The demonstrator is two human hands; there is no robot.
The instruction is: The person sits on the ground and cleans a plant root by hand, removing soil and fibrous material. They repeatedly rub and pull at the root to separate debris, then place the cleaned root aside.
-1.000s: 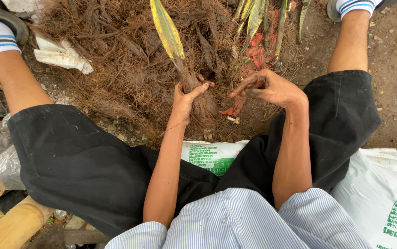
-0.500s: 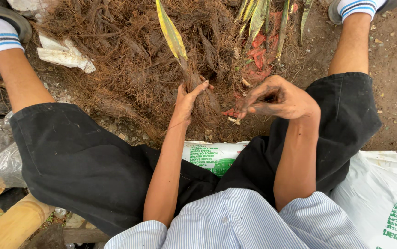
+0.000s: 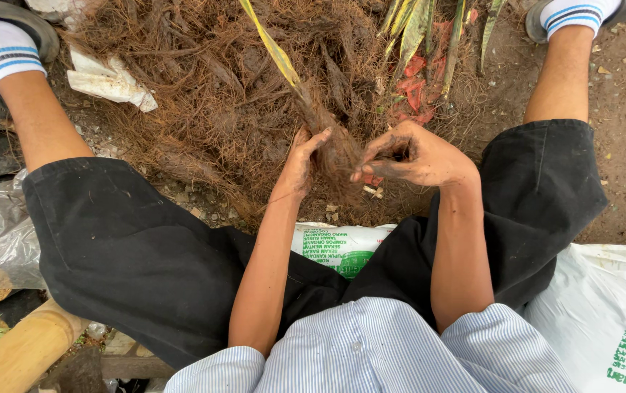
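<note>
Left to right: the left hand (image 3: 300,164) is wrapped around the matted brown fibrous root clump (image 3: 335,149) of a long yellow-green striped leaf (image 3: 273,47), held just above the heap of brown coconut fibre (image 3: 204,94). The soil-caked right hand (image 3: 411,154) is curled, its fingertips pinching at the clump's right side. Risk, in my judgement: hard tugging against tangled fibres could tear roots or snap the leaf at its base. Loose red plastic scraps (image 3: 418,91) nearby may get mixed in.
</note>
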